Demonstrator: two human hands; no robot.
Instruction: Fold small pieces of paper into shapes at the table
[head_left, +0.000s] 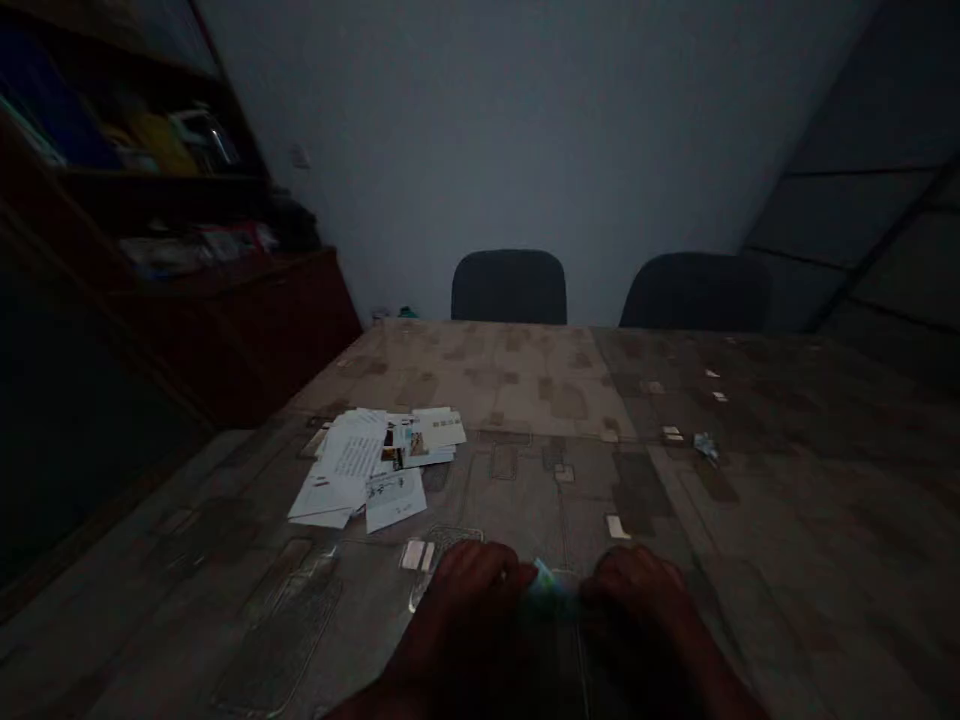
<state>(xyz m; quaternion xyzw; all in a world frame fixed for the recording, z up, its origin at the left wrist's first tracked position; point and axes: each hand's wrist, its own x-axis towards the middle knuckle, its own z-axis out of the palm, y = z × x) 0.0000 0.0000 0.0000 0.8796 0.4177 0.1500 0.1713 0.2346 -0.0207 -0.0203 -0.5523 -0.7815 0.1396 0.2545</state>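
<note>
Close to the table's near edge, my left hand (480, 590) and my right hand (637, 590) are side by side with their fingers curled. Between them is a small crumpled light blue-green piece (549, 588), pinched by the fingertips of both hands; dim light and blur hide what it is. Beyond my left hand, a loose pile of white printed papers (349, 460) lies on the patterned tabletop (525, 400). A small crumpled silvery scrap (706, 447) rests on the table to the right, farther off than my right hand.
Two dark chairs (508, 287) (697, 290) stand behind the table's far edge, against a pale wall. At the left is a dark wooden cabinet (270, 320) with shelves of assorted items. The room is dim.
</note>
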